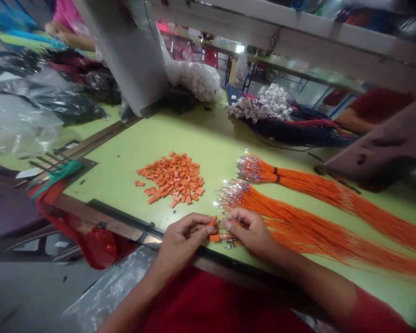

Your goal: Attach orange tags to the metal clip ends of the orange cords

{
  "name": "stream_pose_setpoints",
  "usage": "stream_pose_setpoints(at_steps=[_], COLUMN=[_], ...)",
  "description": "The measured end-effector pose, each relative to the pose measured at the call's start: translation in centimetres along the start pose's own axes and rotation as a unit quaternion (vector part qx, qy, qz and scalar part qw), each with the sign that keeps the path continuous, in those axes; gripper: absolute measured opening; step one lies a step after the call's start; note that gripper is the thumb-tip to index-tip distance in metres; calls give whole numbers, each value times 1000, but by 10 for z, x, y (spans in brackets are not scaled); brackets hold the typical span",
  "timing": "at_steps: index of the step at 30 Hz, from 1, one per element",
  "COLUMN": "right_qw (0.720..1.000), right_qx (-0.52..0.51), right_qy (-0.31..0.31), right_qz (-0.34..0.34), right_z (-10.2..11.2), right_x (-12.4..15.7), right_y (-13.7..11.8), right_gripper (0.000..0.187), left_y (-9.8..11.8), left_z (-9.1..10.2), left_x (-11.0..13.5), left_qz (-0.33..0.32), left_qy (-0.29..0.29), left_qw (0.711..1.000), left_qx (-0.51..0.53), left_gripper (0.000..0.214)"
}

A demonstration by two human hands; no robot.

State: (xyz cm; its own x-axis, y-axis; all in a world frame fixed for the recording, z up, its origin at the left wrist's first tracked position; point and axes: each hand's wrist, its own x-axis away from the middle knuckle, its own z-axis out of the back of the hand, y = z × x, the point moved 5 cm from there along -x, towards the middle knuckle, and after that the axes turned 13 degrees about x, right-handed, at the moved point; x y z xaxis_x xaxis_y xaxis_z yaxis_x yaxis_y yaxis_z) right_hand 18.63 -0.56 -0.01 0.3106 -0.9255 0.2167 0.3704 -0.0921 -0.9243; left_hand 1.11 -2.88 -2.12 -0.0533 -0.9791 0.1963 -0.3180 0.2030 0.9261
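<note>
My left hand [189, 233] pinches a small orange plastic connector housing [213, 222] between thumb and fingers near the table's front edge. Just to its right, my right hand [247, 229] has its fingers closed on an orange wire with a metal terminal; its tip points at the housing, and I cannot tell whether it is inside. Below, another orange housing [215, 238] sits beside a few terminal ends [229, 243]. A loose bundle of orange wires [298, 217] fans out past my right hand, its metal tips toward the left. Farther left lies a heap of orange housings [175, 178].
A second orange wire bundle [308, 182], tied with black bands, lies behind the first. White connectors on dark cables [263, 106] and a bag of white parts [197, 78] sit at the back. Grey uprights [128, 51] flank the table [125, 143]. Other people's arms show at both sides.
</note>
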Motion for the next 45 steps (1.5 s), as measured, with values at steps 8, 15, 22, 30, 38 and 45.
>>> stream_pose_setpoints(at_steps=[8,15,22,30,38,45], right_qw=[1000,1000,999,999,999,999], right_qx=[-14,-12,-27,5,-31,-42], right_qy=[6,-20,-17,-43,17,6], right_qz=[-2,19,-5,18,11,16], right_z=[-1,-1,0,-1,4,-1], right_x=[0,0,-1,1,1,2], right_y=[2,0,0,-4,0,5], right_gripper=[28,25,23,23,31,31], left_y=[5,-9,-8,-7,-7,-11], left_z=[-9,-8,-11,-10,-1,0], left_x=[2,3,5,7,6,7], left_qz=[41,42,18,-27,5,40], left_qy=[-15,-33,-31,-6,47,38], left_qw=[999,998,999,1000,993,992], left_qx=[25,45,22,-1,109,116], left_gripper=[23,22,16,13,22,24])
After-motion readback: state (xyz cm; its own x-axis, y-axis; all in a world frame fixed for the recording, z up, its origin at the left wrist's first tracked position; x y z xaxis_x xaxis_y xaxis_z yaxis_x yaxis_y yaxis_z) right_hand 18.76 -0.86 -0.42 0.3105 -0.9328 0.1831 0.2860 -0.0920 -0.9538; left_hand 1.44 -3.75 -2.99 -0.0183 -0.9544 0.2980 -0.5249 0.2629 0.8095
